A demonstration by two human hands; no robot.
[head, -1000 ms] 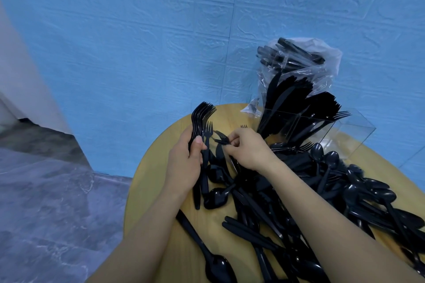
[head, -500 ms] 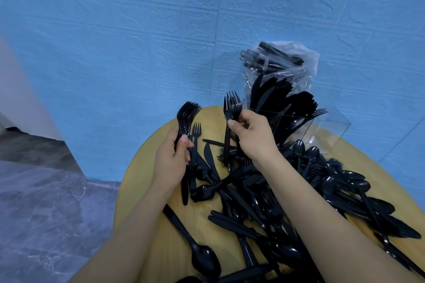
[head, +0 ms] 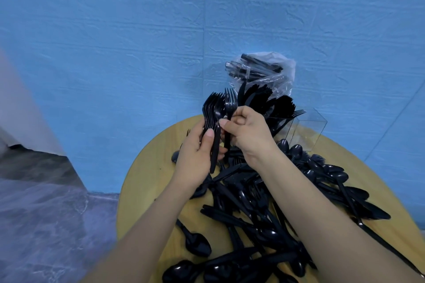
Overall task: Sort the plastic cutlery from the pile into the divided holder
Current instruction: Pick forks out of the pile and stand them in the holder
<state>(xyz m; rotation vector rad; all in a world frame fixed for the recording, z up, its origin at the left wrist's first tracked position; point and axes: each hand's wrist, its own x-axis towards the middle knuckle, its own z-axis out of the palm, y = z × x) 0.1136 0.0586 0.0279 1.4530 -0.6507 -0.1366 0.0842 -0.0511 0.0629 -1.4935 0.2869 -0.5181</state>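
At the near edge of the round table [head: 142,193] I see the pile of black plastic cutlery [head: 264,220]: spoons, knives and forks lie crossed over each other, and one spoon [head: 195,242] lies alone toward the near left edge. I judge these pieces very light and thin, a little flexible in the handle, with a glossy surface that can slip. The tines look like the weakest part, so I would take each piece by the handle, near the middle.

Above the middle of the table, my left hand [head: 197,151] grips a stack of forks [head: 212,119] by the handles, with the thumb pressed over them and the heads fanned upward. My right hand [head: 248,131] pinches a single fork [head: 230,108] by its handle and holds it just beside the stack, tines up. I think nested forks hold together well, but a loose grip could let them slide apart.

At the far edge stands the clear divided holder [head: 308,126], already with forks and knives upright in it. Behind it, a plastic bag [head: 273,69] with more cutlery leans against the blue wall [head: 138,41].
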